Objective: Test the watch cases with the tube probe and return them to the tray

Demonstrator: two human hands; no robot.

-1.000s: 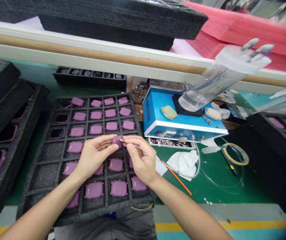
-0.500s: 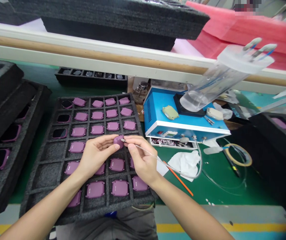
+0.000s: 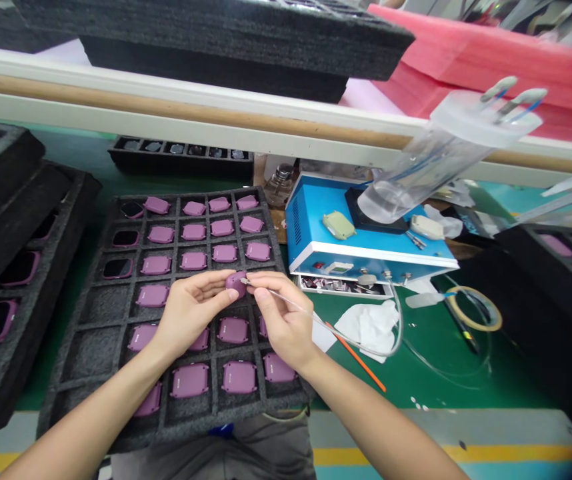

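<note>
Left hand (image 3: 191,310) holds the purple case (image 3: 235,284), right hand (image 3: 283,313) just beside

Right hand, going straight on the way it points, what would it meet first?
Probably the purple rounded-square case held in the left hand: the thin metal-tipped tube in the right hand points at it, though whether its tip touches is unclear.

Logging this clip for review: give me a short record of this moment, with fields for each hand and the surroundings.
Left hand: holds a purple case in its fingertips
Right hand: pinches a thin tube, its tip at the case
Under hands: foam tray of purple cases
Rest: blue machine, tissue, tape roll
</note>
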